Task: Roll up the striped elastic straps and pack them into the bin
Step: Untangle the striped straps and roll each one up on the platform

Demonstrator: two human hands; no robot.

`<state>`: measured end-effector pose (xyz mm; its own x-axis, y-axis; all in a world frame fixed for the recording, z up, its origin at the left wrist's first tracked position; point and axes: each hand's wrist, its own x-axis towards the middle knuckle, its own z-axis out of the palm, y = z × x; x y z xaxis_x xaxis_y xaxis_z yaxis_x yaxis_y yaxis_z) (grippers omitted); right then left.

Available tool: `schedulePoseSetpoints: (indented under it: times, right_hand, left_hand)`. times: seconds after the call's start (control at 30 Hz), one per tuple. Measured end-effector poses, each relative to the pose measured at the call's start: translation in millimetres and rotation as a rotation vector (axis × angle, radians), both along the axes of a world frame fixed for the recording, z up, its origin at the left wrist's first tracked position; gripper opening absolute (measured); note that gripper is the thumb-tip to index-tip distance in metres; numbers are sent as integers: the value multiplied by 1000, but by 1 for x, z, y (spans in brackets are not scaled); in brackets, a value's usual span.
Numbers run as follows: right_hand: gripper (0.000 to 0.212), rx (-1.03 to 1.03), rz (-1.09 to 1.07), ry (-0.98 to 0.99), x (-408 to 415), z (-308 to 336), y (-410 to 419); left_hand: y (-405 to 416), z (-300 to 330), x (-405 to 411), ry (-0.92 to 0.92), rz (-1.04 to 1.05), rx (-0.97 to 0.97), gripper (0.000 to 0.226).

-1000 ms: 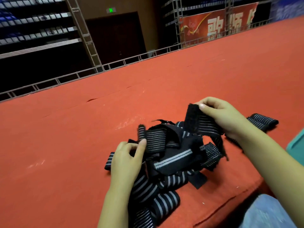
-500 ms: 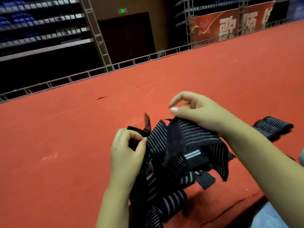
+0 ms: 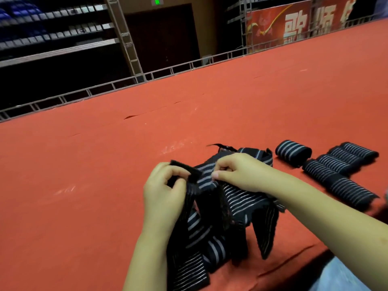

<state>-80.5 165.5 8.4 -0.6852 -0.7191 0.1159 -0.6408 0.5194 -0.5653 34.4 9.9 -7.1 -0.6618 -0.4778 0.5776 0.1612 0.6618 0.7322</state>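
A tangle of black elastic straps with grey stripes (image 3: pixel 241 208) hangs lifted off the red carpeted surface (image 3: pixel 84 185). My left hand (image 3: pixel 163 194) pinches one strap's black end tab, its length hanging down toward me. My right hand (image 3: pixel 237 175) pinches the same strap close beside it, with the other straps draped below its wrist. One rolled strap (image 3: pixel 294 153) lies to the right. Beyond it lie several more rolled or folded straps (image 3: pixel 340 171). No bin is in view.
The red surface's near edge (image 3: pixel 304 255) runs diagonally at the lower right, with blue fabric (image 3: pixel 344 276) below it. A metal rail (image 3: pixel 147 75) borders the far edge, with dark shelving and a red banner (image 3: pixel 294 26) behind.
Both hands have come close together on one strap and lifted the tangle higher. The view has shifted, so the rolled straps on the right now show.
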Motion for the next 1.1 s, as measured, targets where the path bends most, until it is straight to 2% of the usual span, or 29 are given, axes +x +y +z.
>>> schedulePoseSetpoints:
  times: [0.1, 0.2, 0.3, 0.33, 0.4, 0.5, 0.67, 0.73, 0.8, 0.9, 0.97, 1.0, 1.1]
  right_hand:
    - [14, -56, -29, -165, -13, -13, 15]
    - [41, -266, 46, -425, -13, -1, 29]
    - [51, -414, 190, -525, -6, 28, 38]
    - [48, -459, 204, -525, -4, 37, 40]
    - [39, -570, 175, -561, -2, 47, 41]
    - [30, -719, 136, -691, 1, 51, 33]
    - [17, -885, 91, -917, 13, 46, 3]
    - [12, -914, 88, -870, 18, 43, -6]
    - [8, -891, 79, -706, 22, 38, -11]
    - [3, -851, 89, -570, 23, 28, -13]
    - [1, -820, 74, -546, 22, 24, -11]
    - [1, -814, 70, -556, 21, 24, -10]
    - [15, -758, 88, -564, 14, 17, 2]
  left_hand:
    - [-15, 9, 2, 102, 117, 148, 39]
    - [-12, 17, 3, 95, 53, 218, 27]
    - [1, 14, 0, -1, -53, 267, 13]
    - [5, 13, -1, -38, -96, 308, 14]
    - [13, 12, -2, -126, -182, 385, 33]
    - [28, 8, -3, -244, -328, 353, 55]
    - [46, 13, 1, -202, -428, 234, 59]
    - [45, 12, 1, -194, -455, 294, 62]
    - [42, 12, 3, -210, -491, 370, 65]
    - [39, 9, 6, -230, -454, 403, 36]
    - [37, 9, 7, -203, -404, 421, 10]
    - [35, 9, 7, -185, -380, 456, 5]
    - [26, 11, 6, -72, -260, 611, 18]
